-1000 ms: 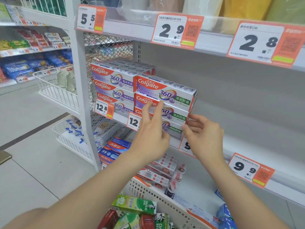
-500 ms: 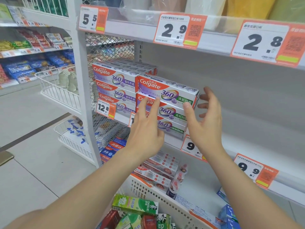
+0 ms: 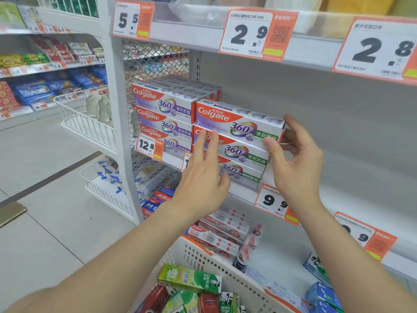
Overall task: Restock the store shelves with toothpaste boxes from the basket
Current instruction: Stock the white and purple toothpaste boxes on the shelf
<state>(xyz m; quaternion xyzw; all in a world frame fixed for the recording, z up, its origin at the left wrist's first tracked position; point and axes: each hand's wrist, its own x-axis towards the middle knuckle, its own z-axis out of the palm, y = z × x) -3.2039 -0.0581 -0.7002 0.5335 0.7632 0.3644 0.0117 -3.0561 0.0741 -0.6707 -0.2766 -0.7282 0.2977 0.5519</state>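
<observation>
Two stacks of Colgate 360 toothpaste boxes stand on the middle shelf (image 3: 343,195). My left hand (image 3: 203,177) has its fingers straight, with the fingertips pressing the front of the middle box (image 3: 241,152) of the right stack. My right hand (image 3: 295,163) cups the right end of that stack's top box (image 3: 237,123), thumb on its front face and fingers round its end. The left stack (image 3: 164,107) stands flush beside it, untouched. Below my arms the white basket (image 3: 225,269) holds a green Darlie box (image 3: 189,279) and several red and green boxes.
To the right of the stacks the middle shelf is bare, with orange price tags (image 3: 273,202) along its edge. More toothpaste boxes (image 3: 221,231) lie on the shelf below. A white shelf post (image 3: 117,109) and wire baskets (image 3: 88,125) stand at the left.
My right hand rose from the stack's lower right corner to the right end of the top box and closed on it. My left hand's fingertips slid up the stack's front.
</observation>
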